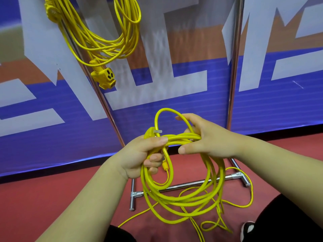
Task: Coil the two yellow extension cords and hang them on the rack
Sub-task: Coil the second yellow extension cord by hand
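The hung cord (pixel 97 41) runs off the top edge; the left hand (pixel 139 154) hides most of the held cord's (pixel 183 201) plug (pixel 149 134).

Only 1 view is being given, from a head-worn camera that is being aimed forward and down. The left hand (pixel 142 155) and right hand (pixel 207 138), on the cord (pixel 174 199), are being framed close at centre; the rack (pixel 235 67) is being seen near behind, the floor (pixel 52 198) below.
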